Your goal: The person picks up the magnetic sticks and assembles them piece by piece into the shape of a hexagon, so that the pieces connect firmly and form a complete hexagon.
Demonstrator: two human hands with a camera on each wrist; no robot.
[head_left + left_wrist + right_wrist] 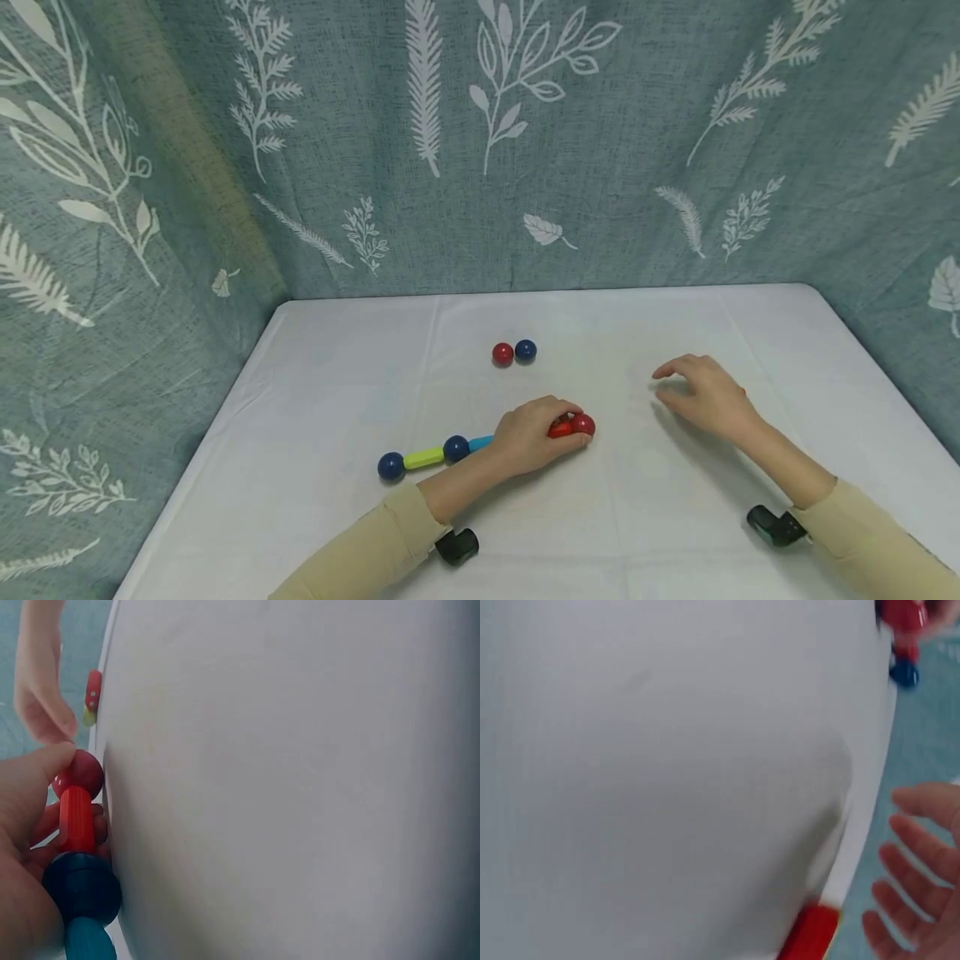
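Observation:
A chain of balls and rods lies on the white table, with dark blue balls (391,467), a lime rod (423,457), a light blue rod (481,443), a red rod (76,819) and a red ball (583,425) at its right end. My left hand (528,433) holds this end, its thumb against the red ball; the hand hides part of the chain in the head view. To the right, my right hand (708,396) hovers over the table with fingers apart and loosely bent, holding nothing. A red piece (812,932) lies near it in the right wrist view.
Toward the back of the table (360,350), a loose red ball (502,354) and a loose dark blue ball (526,351) sit side by side. A leaf-patterned green curtain (465,225) hangs behind the table and along its sides.

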